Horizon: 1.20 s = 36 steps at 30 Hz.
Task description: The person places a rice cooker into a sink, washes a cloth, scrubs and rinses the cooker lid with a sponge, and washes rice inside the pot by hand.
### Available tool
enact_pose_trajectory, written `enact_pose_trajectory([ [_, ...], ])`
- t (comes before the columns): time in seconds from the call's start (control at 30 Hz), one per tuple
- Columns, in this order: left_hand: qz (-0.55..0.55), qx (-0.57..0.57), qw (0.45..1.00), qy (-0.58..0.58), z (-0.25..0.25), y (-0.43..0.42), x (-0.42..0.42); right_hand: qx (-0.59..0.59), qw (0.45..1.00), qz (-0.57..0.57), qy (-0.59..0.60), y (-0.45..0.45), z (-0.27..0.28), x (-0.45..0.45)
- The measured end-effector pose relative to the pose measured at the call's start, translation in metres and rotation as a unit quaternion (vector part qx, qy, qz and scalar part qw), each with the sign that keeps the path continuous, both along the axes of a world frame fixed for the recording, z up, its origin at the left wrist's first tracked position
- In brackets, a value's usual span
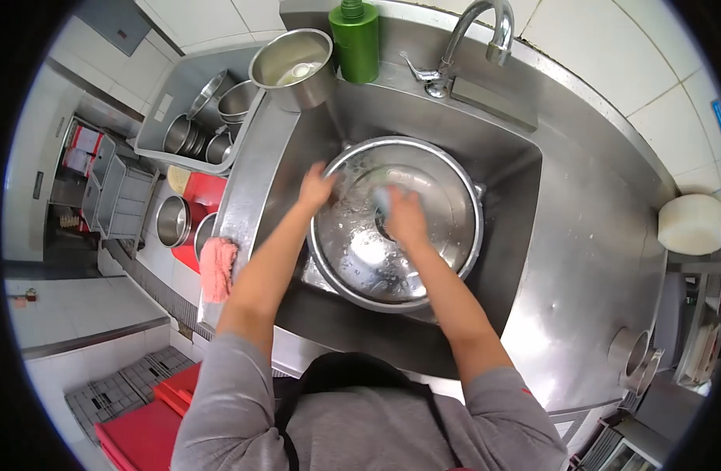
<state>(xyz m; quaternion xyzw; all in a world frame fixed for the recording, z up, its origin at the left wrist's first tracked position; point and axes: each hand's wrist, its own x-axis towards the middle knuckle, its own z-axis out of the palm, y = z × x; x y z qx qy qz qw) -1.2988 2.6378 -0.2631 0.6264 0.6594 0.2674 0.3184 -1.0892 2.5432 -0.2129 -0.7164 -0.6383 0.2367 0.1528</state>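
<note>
A large round steel basin (352, 289) sits in the sink, its inside wet with drops and a little foam. At its upper left rim, my left hand (318, 188) is closed on the edge. Inside the basin, my right hand (406, 218) presses a pale blue-grey sponge (383, 199) to the metal, fingers closed round it. That hand is smeared by motion, and most of the sponge lies under the fingers.
Around the basin is the steel sink (498, 259), with a faucet (499, 51) behind it. A green bottle (355, 43) and a steel pot (304, 93) stand at the back left. A pink cloth (217, 269) hangs on the left edge, near a grey bin (152, 125) of metal containers.
</note>
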Motion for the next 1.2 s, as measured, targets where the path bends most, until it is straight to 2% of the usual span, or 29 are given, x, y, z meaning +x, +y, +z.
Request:
enact_pose_trajectory([
  [0.03,0.003,-0.215,0.975,-0.061,-0.009,-0.023,-0.026,0.019,0.991,-0.077,0.106,-0.006,-0.013,0.006],
  [0.07,0.088,-0.181,0.978,-0.057,-0.041,-0.052,-0.04,0.023,0.991,-0.082,0.107,-0.009,-0.019,0.005],
  [0.13,0.175,-0.271,0.919,-0.224,-0.009,-0.096,-0.035,-0.034,0.969,-0.139,0.203,-0.007,-0.024,0.007],
  [0.17,0.179,-0.305,0.89,-0.287,0.019,-0.108,-0.03,-0.02,0.968,-0.145,0.202,-0.013,-0.029,0.008],
  [0.2,0.219,-0.323,0.87,-0.3,0.012,-0.11,-0.034,0.038,0.963,-0.144,0.226,-0.023,-0.035,0.009],
  [0.23,0.243,-0.331,0.854,-0.318,0.019,-0.11,-0.031,0.09,0.954,-0.14,0.249,-0.029,-0.031,0.008],
  [0.27,0.271,-0.344,0.835,-0.334,0.023,-0.113,-0.027,0.094,0.954,-0.142,0.246,-0.032,-0.029,0.01],
  [0.33,0.177,-0.257,0.87,-0.382,0.031,-0.11,-0.022,0.129,0.882,-0.196,0.408,-0.05,-0.018,0.012],
  [0.37,0.164,-0.231,0.884,-0.372,0.041,-0.105,-0.021,0.168,0.857,-0.19,0.449,-0.054,-0.013,0.017],
  [0.4,0.158,-0.198,0.9,-0.356,0.066,-0.102,-0.014,0.174,0.856,-0.191,0.447,-0.056,-0.004,0.024],
  [0.47,0.129,-0.232,0.884,-0.385,0.106,-0.096,-0.001,0.106,0.742,-0.224,0.623,-0.067,0.019,0.039],
  [0.5,0.114,-0.182,0.867,-0.449,0.113,-0.096,0.012,0.12,0.715,-0.196,0.66,-0.069,0.014,0.048],
  [0.53,0.105,-0.132,0.877,-0.451,0.123,-0.096,0.027,0.126,0.714,-0.196,0.66,-0.069,0.016,0.052],
  [0.57,0.097,-0.102,0.892,-0.43,0.132,-0.102,0.042,0.267,0.849,-0.19,0.415,-0.069,0.017,0.056],
  [0.6,0.088,-0.072,0.905,-0.411,0.14,-0.109,0.056,0.381,0.9,-0.168,0.127,-0.068,0.02,0.06],
  [0.63,0.076,-0.075,0.926,-0.363,0.127,-0.112,0.067,0.402,0.856,-0.164,0.281,-0.069,0.036,0.054],
  [0.67,0.09,-0.032,0.971,-0.218,0.151,-0.126,0.085,0.332,0.848,-0.17,0.377,-0.081,0.097,0.033],
  [0.7,0.056,-0.048,0.976,-0.204,0.155,-0.136,0.094,0.487,0.856,-0.072,0.155,-0.074,0.103,0.026],
  [0.73,0.02,-0.062,0.98,-0.188,0.157,-0.143,0.1,0.515,0.849,-0.019,0.12,-0.067,0.105,0.014],
  [0.8,-0.029,0.209,0.973,-0.089,0.116,-0.151,0.109,0.486,0.865,0.038,0.118,-0.055,0.116,0.006],
  [0.87,-0.02,0.221,0.972,-0.073,0.12,-0.156,0.1,0.349,0.929,-0.086,0.084,-0.026,0.132,0.016],
  [0.93,-0.002,0.078,0.978,-0.193,0.147,-0.172,0.089,0.235,0.939,-0.167,0.188,0.022,0.123,0.064],
  [1.0,-0.001,0.092,0.978,-0.19,0.143,-0.175,0.081,0.261,0.939,-0.197,0.109,0.034,0.121,0.082],
  [1.03,0.001,0.08,0.982,-0.174,0.146,-0.173,0.079,0.247,0.944,-0.167,0.142,0.023,0.13,0.069],
  [1.07,0.004,0.067,0.985,-0.162,0.148,-0.171,0.08,0.341,0.937,-0.027,0.071,0.014,0.121,0.053],
  [1.1,0.005,0.069,0.984,-0.166,0.142,-0.17,0.083,0.296,0.95,-0.018,0.101,-0.012,0.134,0.025],
  [1.13,0.01,0.11,0.979,-0.172,0.132,-0.167,0.085,0.318,0.948,0.032,0.001,-0.038,0.144,0.0],
  [1.17,0.013,0.151,0.973,-0.176,0.121,-0.163,0.087,0.345,0.936,0.074,-0.005,-0.057,0.132,-0.016],
  [1.2,0.013,0.191,0.965,-0.179,0.117,-0.161,0.087,0.377,0.924,0.05,0.05,-0.066,0.131,-0.023],
])
